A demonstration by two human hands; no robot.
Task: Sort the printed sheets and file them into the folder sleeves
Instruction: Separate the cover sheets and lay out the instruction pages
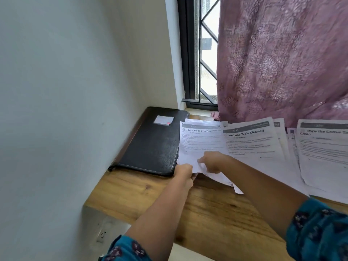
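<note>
Black leather-look folder (152, 142) lies closed on the wooden desk (143, 196), tucked into the corner against the wall, its long axis running away from the person toward the window (205, 53), with a small white label (163, 120) near its far end. The folder sits to the left of both hands, so the left hand (183, 173) is nearer: it is right at the folder's near right corner, touching or just beside it, I cannot tell which. That hand pinches the bottom edge of the leftmost sheet (199, 142), the one headed "Place Eggs into Egg Holder". The right hand (213, 162) is just beside the left, with fingers curled onto the same sheet's lower part, which looks crumpled there. That sheet's left edge overlaps the folder's right edge. The remaining printed sheets fan out to the right along the desk: "Bedside Table Cleaning" sheet (252, 144), then more partly hidden ones, then a "Wipe the Coffee Table" sheet (323, 153) at the frame edge, well apart from the folder. Pink curtain (282, 59) hangs behind the sheets. Judgement: sorting stage, nothing filed yet; the folder must be opened first, and since it lies to the left, the left hand is best placed to lift its cover while the right keeps the sheet.
</note>
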